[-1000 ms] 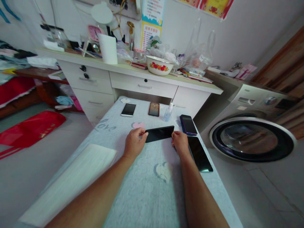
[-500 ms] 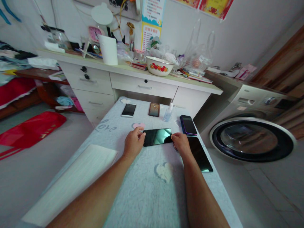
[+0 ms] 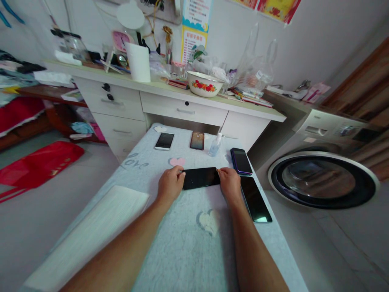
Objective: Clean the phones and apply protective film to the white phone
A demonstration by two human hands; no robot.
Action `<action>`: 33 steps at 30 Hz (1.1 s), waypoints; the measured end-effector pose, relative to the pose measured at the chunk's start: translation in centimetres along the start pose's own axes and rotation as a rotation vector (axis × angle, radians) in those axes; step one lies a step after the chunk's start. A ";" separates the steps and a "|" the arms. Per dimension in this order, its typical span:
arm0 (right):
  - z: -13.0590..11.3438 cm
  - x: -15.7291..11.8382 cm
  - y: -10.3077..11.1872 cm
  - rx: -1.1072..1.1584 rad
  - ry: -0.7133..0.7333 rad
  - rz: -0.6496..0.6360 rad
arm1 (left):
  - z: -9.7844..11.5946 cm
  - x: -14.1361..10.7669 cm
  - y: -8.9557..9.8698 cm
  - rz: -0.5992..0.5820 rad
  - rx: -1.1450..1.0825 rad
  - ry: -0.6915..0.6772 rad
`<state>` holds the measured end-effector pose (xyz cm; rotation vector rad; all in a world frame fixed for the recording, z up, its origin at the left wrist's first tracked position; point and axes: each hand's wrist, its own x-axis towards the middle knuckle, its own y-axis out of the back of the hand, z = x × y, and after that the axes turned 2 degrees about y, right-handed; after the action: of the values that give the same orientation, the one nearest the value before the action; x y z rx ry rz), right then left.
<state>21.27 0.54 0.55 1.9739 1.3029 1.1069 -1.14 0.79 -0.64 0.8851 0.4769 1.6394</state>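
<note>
A black phone lies sideways between my hands over the cloth-covered table, its screen dark. My left hand pinches its left end, and my right hand grips its right end. Just right of my right hand is a larger black tablet-like device, with a dark phone with a bluish edge beyond it. Farther back lie a white-edged phone and a brownish phone. A clear spray bottle stands beside the brownish one.
A pale folded sheet lies on the table's left side. Behind, a white cabinet bears a flowered bowl and a white roll. A washing machine stands to the right, a red bag on the floor left.
The phone between my hands has tilted, and the bright reflection on its screen is gone. My right hand has shifted slightly left and up along its end.
</note>
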 end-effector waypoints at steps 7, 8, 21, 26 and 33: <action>-0.7 -0.6 -0.8 -0.138 0.053 -0.056 | -0.2 -0.1 -0.2 -0.011 0.167 -0.084; -0.8 -0.6 -0.8 -0.145 0.057 -0.064 | -0.2 -0.1 -0.2 -0.016 0.185 -0.099; -1.9 -1.3 -0.6 -0.182 0.088 -0.132 | -1.3 0.4 -0.1 -0.080 0.185 -0.141; -3.2 -1.9 -0.3 -0.219 0.121 -0.198 | -1.6 0.7 0.0 -0.123 0.146 -0.122; -4.3 -2.5 -0.6 -0.204 0.196 -0.261 | -1.8 0.9 0.0 -0.165 0.171 -0.087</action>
<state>16.83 -1.57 1.44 1.5301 1.4364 1.2702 -2.51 1.94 -1.52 1.0123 0.6198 1.4193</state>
